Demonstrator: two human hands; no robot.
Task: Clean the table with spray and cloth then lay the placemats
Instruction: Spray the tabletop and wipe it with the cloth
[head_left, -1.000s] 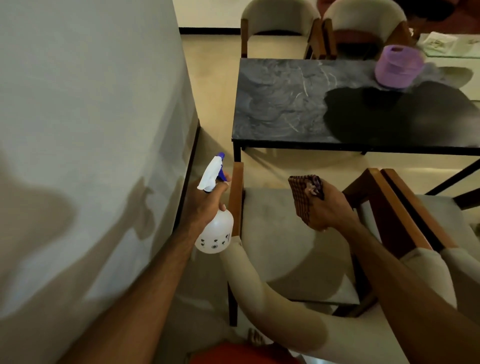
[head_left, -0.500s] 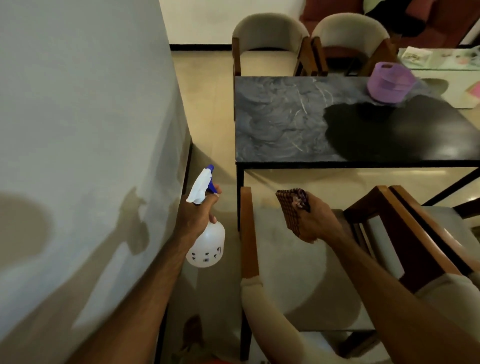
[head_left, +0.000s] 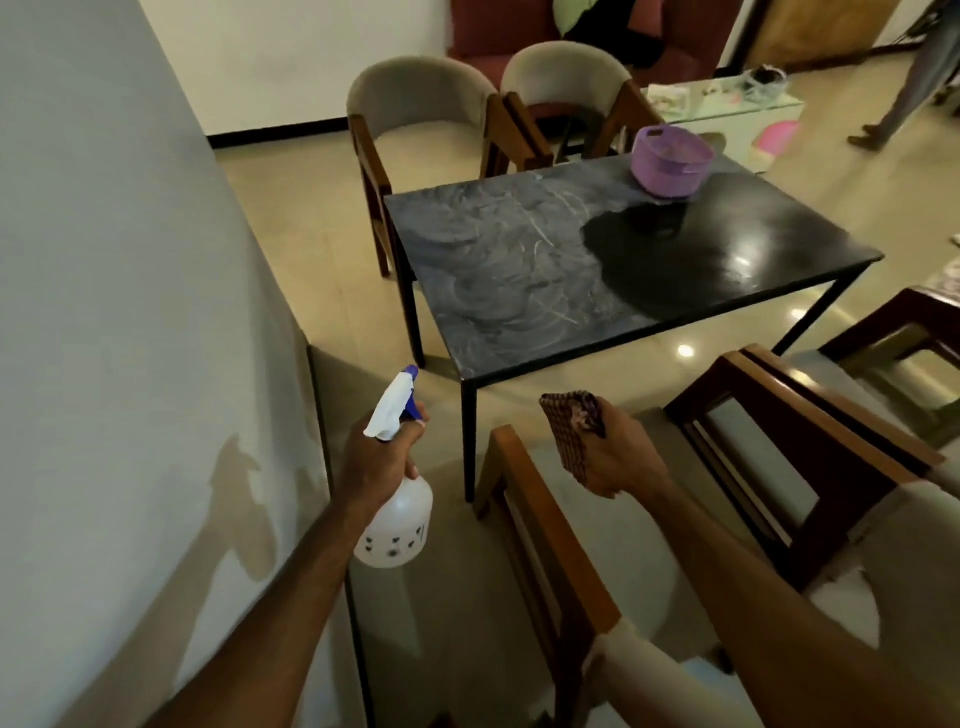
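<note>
A black table (head_left: 519, 270) stands ahead, its left part covered with dull swirled smears and its right part glossy. My left hand (head_left: 382, 460) grips a white spray bottle (head_left: 397, 525) with a blue trigger, held upright short of the table's near corner. My right hand (head_left: 621, 460) is closed around a bunched brown checked cloth (head_left: 569, 431), above a chair seat and also short of the table. A purple basket (head_left: 670, 158) sits at the table's far right side. No placemats are visible.
A grey wall (head_left: 130, 312) runs close along my left. Wooden chairs with beige cushions (head_left: 561, 561) stand between me and the table; two more chairs (head_left: 421, 104) sit behind it. A person's legs (head_left: 904, 98) show at far right, by a glass table (head_left: 727, 104).
The view has lifted and swung right, so the table now appears at an angle and further rooms show. Both hands keep their grips and sit slightly closer to the table's near corner.
</note>
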